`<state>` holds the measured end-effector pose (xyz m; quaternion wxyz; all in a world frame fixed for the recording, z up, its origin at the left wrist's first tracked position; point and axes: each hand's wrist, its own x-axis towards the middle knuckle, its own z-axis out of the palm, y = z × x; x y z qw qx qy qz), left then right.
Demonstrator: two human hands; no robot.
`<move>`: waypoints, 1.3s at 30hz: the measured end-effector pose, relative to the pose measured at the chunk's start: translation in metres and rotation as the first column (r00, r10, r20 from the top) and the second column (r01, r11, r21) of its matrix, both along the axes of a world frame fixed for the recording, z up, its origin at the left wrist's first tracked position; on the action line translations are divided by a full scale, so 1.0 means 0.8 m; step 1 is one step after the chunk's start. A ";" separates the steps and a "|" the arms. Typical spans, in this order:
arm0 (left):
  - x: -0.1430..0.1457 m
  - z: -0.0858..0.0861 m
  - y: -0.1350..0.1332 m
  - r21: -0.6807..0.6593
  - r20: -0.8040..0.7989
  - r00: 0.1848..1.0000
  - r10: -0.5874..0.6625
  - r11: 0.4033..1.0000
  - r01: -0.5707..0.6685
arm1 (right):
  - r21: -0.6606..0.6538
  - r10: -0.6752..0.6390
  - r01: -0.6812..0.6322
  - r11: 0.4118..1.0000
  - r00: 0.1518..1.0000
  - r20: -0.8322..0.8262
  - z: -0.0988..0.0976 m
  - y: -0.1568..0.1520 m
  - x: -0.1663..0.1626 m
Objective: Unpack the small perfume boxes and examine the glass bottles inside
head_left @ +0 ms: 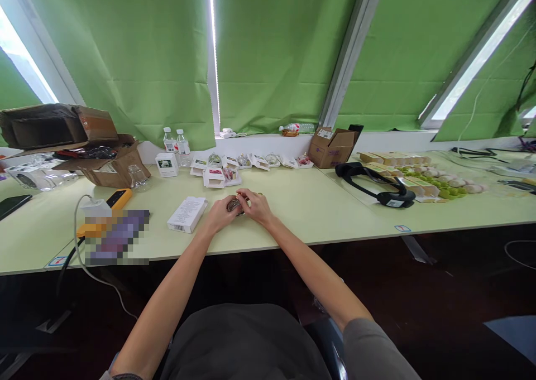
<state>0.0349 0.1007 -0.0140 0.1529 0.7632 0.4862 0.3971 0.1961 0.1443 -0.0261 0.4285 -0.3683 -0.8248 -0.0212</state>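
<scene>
Sm. round glassy item [233,205] gripped by L hand [221,215] & R hand [256,206] fingers; might be dropped if fingertip hold's loosened.

Between the fingers [252,200], one small round object [233,205]. Just left of the fingers, one flat-lying white box [187,215]; beyond them to the left, one upright white box [167,165] and two standing bottles [183,144]. Ahead of the fingertips, five opened small boxes [215,176]. Right of the fingers, one cardboard carton [329,148] and one black headset [372,183]; far left, two stacked cardboard boxes [97,124].
</scene>
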 end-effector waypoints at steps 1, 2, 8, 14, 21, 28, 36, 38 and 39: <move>0.000 0.000 0.000 -0.001 0.001 1.000 0.001 1.000 -0.001 | 0.002 0.001 -0.001 1.000 1.000 -0.001 0.000 0.000 0.000; 0.000 0.001 -0.001 -0.003 0.002 1.000 0.003 1.000 -0.003 | 0.002 0.002 -0.002 1.000 1.000 -0.001 0.000 0.000 0.000; 0.001 0.002 -0.003 -0.008 -0.002 1.000 -0.001 1.000 0.001 | -0.001 0.006 -0.006 1.000 1.000 -0.011 0.001 -0.001 0.000; 0.000 0.001 -0.002 0.002 -0.005 1.000 -0.010 1.000 0.010 | -0.005 0.004 -0.004 1.000 1.000 -0.017 0.000 -0.001 -0.001; 0.000 -0.001 0.001 0.007 -0.009 1.000 -0.008 1.000 0.008 | 0.001 0.001 -0.001 1.000 1.000 -0.019 0.000 0.001 -0.001; 0.000 0.000 -0.001 -0.001 -0.004 1.000 -0.003 1.000 0.003 | -0.013 0.007 -0.007 1.000 1.000 -0.018 0.001 0.000 0.000; -0.001 0.001 -0.001 -0.002 -0.008 1.000 -0.008 1.000 0.007 | -0.016 0.006 -0.007 1.000 1.000 -0.025 0.001 0.000 0.000; -0.001 0.000 -0.001 -0.002 -0.009 1.000 -0.008 1.000 0.008 | -0.009 0.007 -0.007 1.000 1.000 -0.024 0.001 0.000 0.000; -0.001 0.000 -0.001 -0.002 -0.009 1.000 -0.007 1.000 0.007 | -0.006 0.009 -0.009 1.000 1.000 -0.022 0.001 0.000 0.000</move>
